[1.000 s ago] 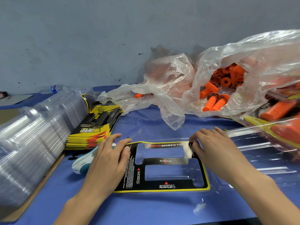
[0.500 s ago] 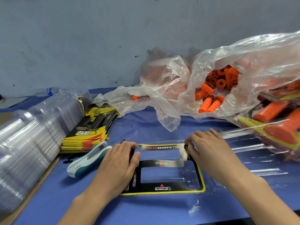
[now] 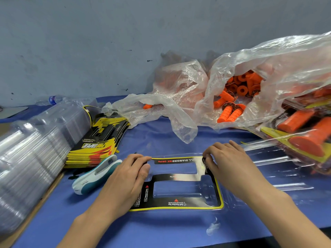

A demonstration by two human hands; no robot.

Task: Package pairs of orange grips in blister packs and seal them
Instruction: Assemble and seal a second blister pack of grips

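Note:
A black and yellow card insert (image 3: 176, 204) with two cut-out windows lies in an open clear blister pack (image 3: 268, 178) on the blue table. My left hand (image 3: 125, 179) pinches the card's upper left corner between thumb and curled fingers. At the card's upper right edge, my right hand (image 3: 229, 163) grips with curled fingertips. Loose orange grips (image 3: 231, 113) spill from a clear plastic bag (image 3: 268, 68) behind the right hand. No grip lies in the blister pack.
Filled packs with orange grips (image 3: 304, 135) pile up at the right edge. A stack of printed cards (image 3: 100, 140) and a tall stack of clear blisters (image 3: 35, 149) lie at the left. A white and teal stapler (image 3: 96, 174) rests beside my left hand.
My left hand slid right off the stapler and curled onto the card's upper left corner. The right hand kept its place on the card's right edge.

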